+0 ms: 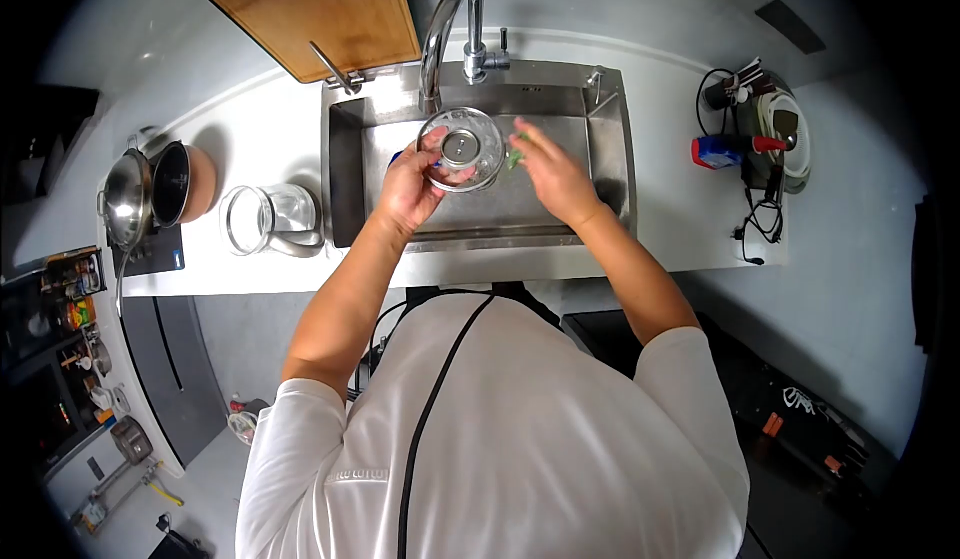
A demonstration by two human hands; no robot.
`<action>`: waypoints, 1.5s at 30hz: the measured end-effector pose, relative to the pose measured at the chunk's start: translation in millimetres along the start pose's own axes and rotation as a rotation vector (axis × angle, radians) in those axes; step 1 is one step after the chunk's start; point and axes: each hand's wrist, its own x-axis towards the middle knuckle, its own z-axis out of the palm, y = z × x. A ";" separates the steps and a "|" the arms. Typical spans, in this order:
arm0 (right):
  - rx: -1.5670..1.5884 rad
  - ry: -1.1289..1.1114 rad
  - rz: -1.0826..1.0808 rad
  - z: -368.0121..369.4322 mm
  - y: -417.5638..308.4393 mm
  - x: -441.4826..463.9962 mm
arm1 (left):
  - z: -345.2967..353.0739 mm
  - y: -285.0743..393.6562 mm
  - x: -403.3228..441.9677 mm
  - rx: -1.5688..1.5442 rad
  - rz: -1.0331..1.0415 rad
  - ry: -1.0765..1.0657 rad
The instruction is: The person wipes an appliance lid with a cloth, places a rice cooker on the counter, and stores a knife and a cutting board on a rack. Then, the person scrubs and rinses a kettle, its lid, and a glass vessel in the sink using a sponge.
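My left hand [408, 191] is closed on a round, clear lid [461, 147] with a metal centre, gripping it from its left and lower edge. The lid is held above the steel sink [520, 214], just below the faucet [437, 54]. To the right of the lid, apart from it, is my right hand [557, 174], fingers partly bent and a little blurred. A small green thing [515, 154] shows at its fingertips; its kind is unclear. Something blue shows behind my left hand, mostly covered. No running water can be made out.
A clear glass jug [290, 209] with a handle is on the counter left of the sink. Farther left are a pan [172, 184] and a steel lid [127, 199]. A wooden cutting board [315, 14] leans behind. Cords [765, 214] and dishes [790, 139] lie at right.
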 end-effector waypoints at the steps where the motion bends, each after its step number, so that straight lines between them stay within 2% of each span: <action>1: 0.117 0.071 0.120 0.5 3.2 3.0 | -1.8 0.6 1.0 0.005 0.002 0.014; 2: 0.235 0.142 0.242 0.9 4.3 4.0 | -3.2 0.7 0.9 0.012 0.002 0.029; 5: 0.913 0.150 0.768 11.3 -7.0 8.4 | -2.7 -5.9 1.3 0.041 0.029 0.100; 8: 0.300 0.064 0.409 25.4 -24.0 8.8 | -5.0 -17.0 4.2 0.213 0.046 0.065; 11: 0.172 -0.089 0.395 27.8 -18.6 20.7 | -5.3 -23.0 1.9 0.518 -0.037 -0.019; 13: 0.207 -0.241 0.228 24.6 -16.4 34.1 | -6.7 -14.4 -2.1 0.712 -0.161 -0.109; 15: 0.190 -0.400 0.048 19.2 -17.2 49.0 | -5.1 -11.4 -0.3 0.778 -0.134 -0.131; 16: 0.246 -0.298 0.025 24.1 -13.9 50.0 | -4.4 -3.0 4.1 0.831 -0.119 -0.116; 17: 0.240 -0.263 0.198 26.6 -15.1 44.2 | -4.5 4.0 7.8 0.884 -0.099 -0.105; 19: 0.220 -0.190 0.513 28.3 -24.6 34.0 | -6.5 4.7 14.7 0.750 0.020 0.012; 20: 0.296 -0.090 0.592 38.4 -32.5 25.2 | -2.9 1.5 16.8 0.718 0.071 0.053; 22: 0.254 -0.062 0.532 41.8 -30.2 22.0 | 3.9 -2.3 12.5 0.742 0.118 0.101; 23: 0.236 -0.044 0.507 41.8 -31.1 21.7 | 7.5 2.2 10.4 0.845 0.075 0.033; 24: 0.170 -0.079 0.290 42.4 -25.1 29.1 | 10.2 9.1 7.4 0.950 0.025 -0.038; 25: 0.155 -0.129 0.242 38.7 -24.7 38.2 | 10.7 12.6 3.1 1.053 -0.033 -0.111; 27: 0.115 -0.209 0.146 31.7 -26.2 57.0 | -3.1 17.7 18.6 1.026 -0.026 -0.100; 28: 0.121 -0.136 0.196 37.4 -23.9 55.3 | 6.4 20.4 20.4 0.906 -0.001 -0.079; 29: 0.151 -0.040 0.363 44.0 -22.4 47.8 | 14.6 17.5 12.9 0.779 0.014 -0.047; 31: 0.214 0.153 0.681 54.8 -22.0 39.4 | 23.2 0.1 2.4 0.614 0.191 0.007; 32: 0.257 0.175 0.821 48.6 -33.0 38.1 | 22.6 -13.1 0.4 0.575 0.189 0.026; 33: 0.255 0.152 0.816 50.3 -38.5 34.2 | 21.2 -23.1 -1.4 0.575 0.183 0.105; 35: 0.248 0.115 0.814 53.8 -42.5 26.7 | 18.5 -14.8 -2.7 0.679 0.241 0.108; 38: 0.191 -0.059 0.362 41.9 -17.6 44.3 | 12.7 13.0 6.8 1.098 0.107 -0.137; 41: 0.262 -0.145 0.218 34.3 -9.3 68.8 | 16.3 25.4 18.1 1.162 0.214 -0.180; 42: 0.233 -0.092 0.250 40.0 -6.1 68.1 | 11.1 21.3 24.9 1.099 0.234 -0.147; 45: 0.225 0.146 0.670 65.8 -3.6 45.3 | 19.1 -12.6 13.1 0.767 0.265 0.163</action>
